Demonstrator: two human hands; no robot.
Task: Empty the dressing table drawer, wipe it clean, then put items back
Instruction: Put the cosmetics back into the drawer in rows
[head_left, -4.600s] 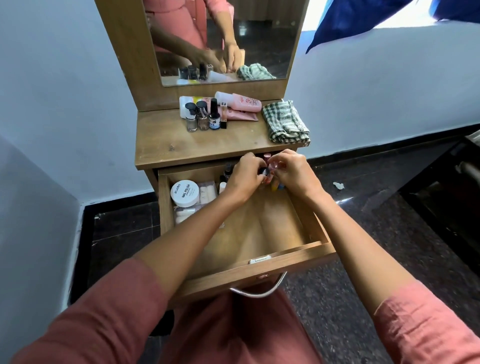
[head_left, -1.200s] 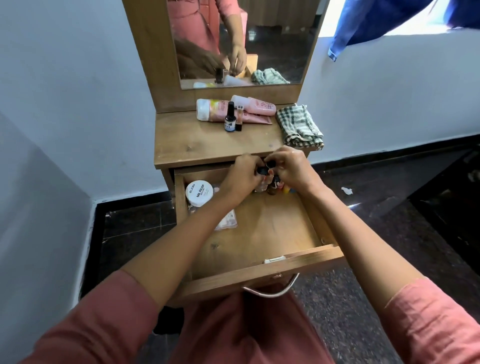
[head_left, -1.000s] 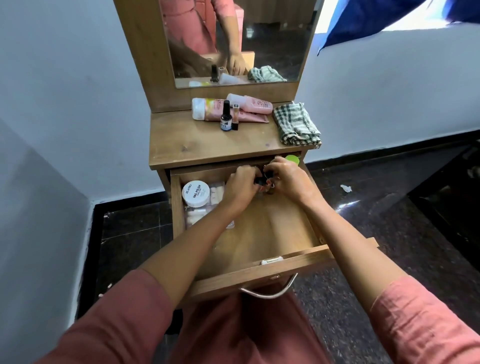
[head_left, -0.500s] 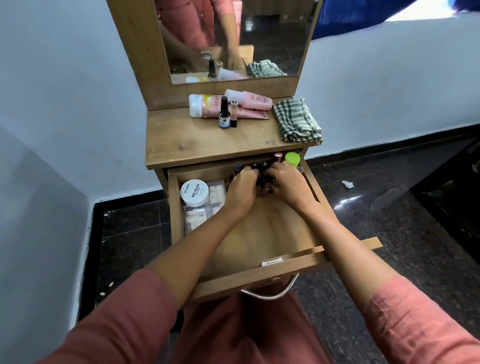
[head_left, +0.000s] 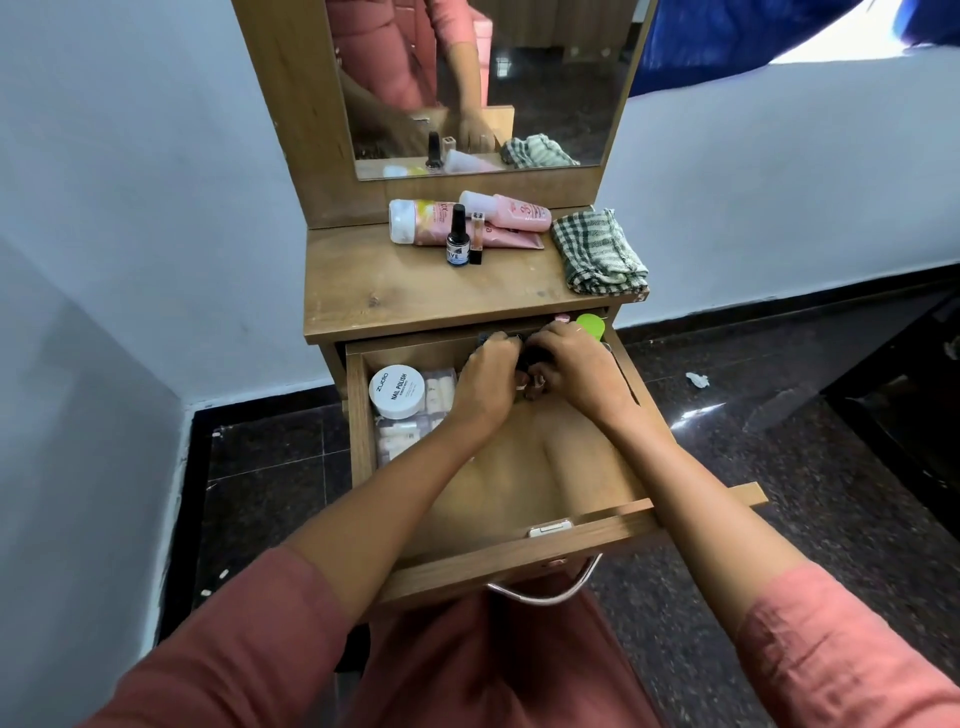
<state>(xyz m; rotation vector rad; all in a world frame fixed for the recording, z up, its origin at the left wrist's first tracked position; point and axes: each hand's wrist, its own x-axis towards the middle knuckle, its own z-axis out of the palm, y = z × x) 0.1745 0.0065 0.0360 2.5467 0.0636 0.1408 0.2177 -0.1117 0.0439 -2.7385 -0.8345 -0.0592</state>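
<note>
Head view: left hand (head_left: 488, 382) and right hand (head_left: 577, 370) at the back of the drawer (head_left: 519, 543)

The wooden drawer stood pulled out beneath the desk (head_left: 395, 293), with bare floor showing at its front. Both hands curled close together round small dark-capped bottles (head_left: 534, 383). At the left, a white jar (head_left: 397, 391) read "NAIL POLISH". A green lid (head_left: 591, 326) sat just beside the right hand. On the desk stood a black-capped bottle (head_left: 457, 238), its label ending "IVE", near pink tubes (head_left: 511, 212) and a checked cloth (head_left: 597, 249).

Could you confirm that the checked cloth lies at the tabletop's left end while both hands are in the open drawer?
Not quite: in the head view the checked cloth lies at the right end; the left hand and right hand are in the drawer.
</note>
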